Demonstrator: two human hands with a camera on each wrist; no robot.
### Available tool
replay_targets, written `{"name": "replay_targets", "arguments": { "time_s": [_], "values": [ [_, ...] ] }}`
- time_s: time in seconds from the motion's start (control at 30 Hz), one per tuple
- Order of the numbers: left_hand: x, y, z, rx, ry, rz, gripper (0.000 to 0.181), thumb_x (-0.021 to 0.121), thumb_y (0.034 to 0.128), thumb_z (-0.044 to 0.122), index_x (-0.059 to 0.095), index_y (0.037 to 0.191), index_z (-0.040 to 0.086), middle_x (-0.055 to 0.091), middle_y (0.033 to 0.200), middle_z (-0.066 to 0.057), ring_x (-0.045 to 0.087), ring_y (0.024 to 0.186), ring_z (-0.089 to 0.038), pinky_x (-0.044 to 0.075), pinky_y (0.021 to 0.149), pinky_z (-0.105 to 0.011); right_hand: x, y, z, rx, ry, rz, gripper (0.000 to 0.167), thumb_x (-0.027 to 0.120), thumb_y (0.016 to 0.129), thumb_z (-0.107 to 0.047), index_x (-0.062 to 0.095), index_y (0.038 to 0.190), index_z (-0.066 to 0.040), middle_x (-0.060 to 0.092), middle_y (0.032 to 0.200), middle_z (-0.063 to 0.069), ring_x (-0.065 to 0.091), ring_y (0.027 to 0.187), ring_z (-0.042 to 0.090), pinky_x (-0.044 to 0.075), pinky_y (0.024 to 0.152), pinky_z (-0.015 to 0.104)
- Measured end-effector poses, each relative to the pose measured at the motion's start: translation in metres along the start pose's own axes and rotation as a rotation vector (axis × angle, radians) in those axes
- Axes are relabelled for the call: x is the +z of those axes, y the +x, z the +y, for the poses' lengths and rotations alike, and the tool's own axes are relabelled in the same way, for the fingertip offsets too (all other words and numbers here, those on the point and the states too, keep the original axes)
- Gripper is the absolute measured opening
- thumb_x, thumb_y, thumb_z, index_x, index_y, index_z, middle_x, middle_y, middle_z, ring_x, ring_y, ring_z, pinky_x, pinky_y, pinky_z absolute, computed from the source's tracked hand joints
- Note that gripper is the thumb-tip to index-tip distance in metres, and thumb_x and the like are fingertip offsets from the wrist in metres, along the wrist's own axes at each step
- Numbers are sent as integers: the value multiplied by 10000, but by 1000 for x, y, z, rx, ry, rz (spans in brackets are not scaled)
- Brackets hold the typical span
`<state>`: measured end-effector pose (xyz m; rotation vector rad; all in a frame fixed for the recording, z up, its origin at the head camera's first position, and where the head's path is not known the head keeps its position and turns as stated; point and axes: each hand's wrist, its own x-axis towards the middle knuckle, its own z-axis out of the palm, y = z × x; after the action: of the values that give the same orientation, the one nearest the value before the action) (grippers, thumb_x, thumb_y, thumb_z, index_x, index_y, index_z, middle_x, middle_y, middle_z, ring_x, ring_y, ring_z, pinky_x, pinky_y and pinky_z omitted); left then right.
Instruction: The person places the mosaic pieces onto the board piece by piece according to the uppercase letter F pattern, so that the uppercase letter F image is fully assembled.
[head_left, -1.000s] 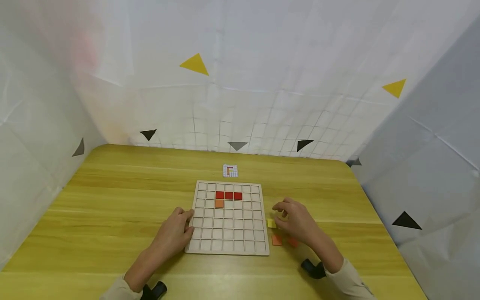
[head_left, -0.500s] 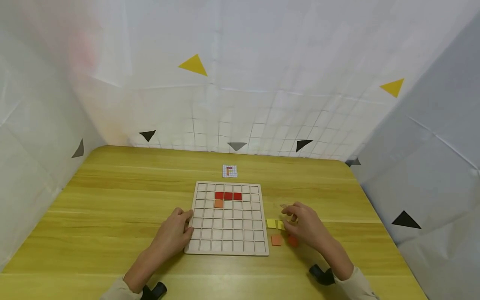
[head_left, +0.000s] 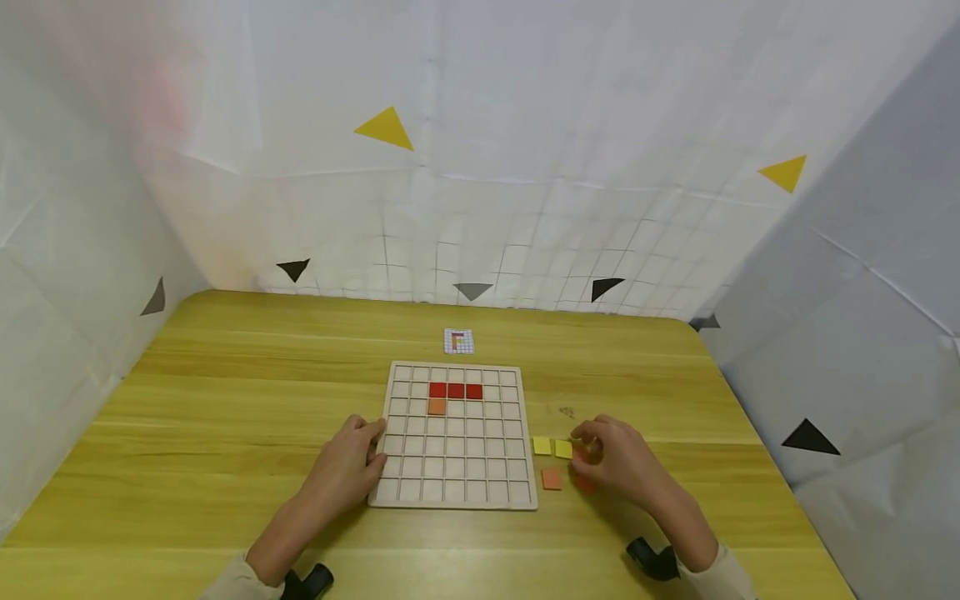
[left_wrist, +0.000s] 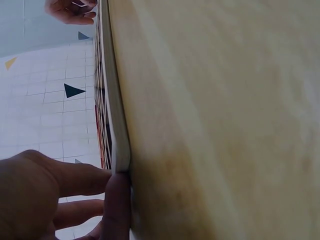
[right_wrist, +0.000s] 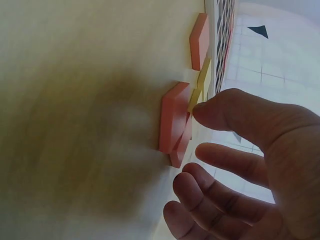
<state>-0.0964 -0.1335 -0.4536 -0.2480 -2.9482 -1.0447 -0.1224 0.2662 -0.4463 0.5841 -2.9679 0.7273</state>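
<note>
My left hand (head_left: 345,458) holds the left edge of a pale wooden grid board (head_left: 455,447); in the left wrist view the thumb (left_wrist: 117,205) lies against its side. Three red tiles (head_left: 456,391) sit in a row on the board, with one orange tile (head_left: 437,407) below the leftmost. My right hand (head_left: 628,462) hovers over loose tiles right of the board. Its thumb (right_wrist: 212,110) and fingers are bent but apart, with no tile visible between them. Near it lie two yellow tiles (head_left: 563,450) and several orange tiles (right_wrist: 172,120), partly hidden by the hand in the head view.
A small pattern card (head_left: 459,341) lies behind the board, printed with a coloured figure on a grid. A small dark mark (head_left: 567,412) shows on the wooden table (head_left: 262,367). White sheets (head_left: 525,125) with triangles hang around the table.
My right hand has drawn to the right and slightly toward me, from the yellow tiles to the orange ones. Both yellow tiles now show. My left hand stays on the board.
</note>
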Motion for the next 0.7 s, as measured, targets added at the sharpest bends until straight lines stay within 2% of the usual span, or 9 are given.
{"name": "replay_targets", "arguments": {
  "time_s": [0.2,0.47,0.7],
  "values": [
    [0,0,0,-2,8,-7,472,732,852,5,612,1299,-91,469,864,-55,421,658,-140,359,534,-261,2,-1,1,20,9,-23,181,795,780,-67,750,955,-89,605,848,-33,552,690,100,473,603,257],
    [0,1,1,-9,10,-15,478,731,854,6,609,1307,-88,471,866,-54,425,662,-139,360,536,-259,1,0,4,32,-2,-5,169,789,777,-43,748,934,-88,601,832,-11,574,690,118,480,599,269],
    [1,1,0,-6,18,-11,477,732,856,9,609,1306,-89,471,866,-58,421,667,-145,360,540,-264,2,0,7,27,1,8,158,787,769,-34,749,910,-95,581,806,-23,536,657,107,456,587,267]
  ]
}}
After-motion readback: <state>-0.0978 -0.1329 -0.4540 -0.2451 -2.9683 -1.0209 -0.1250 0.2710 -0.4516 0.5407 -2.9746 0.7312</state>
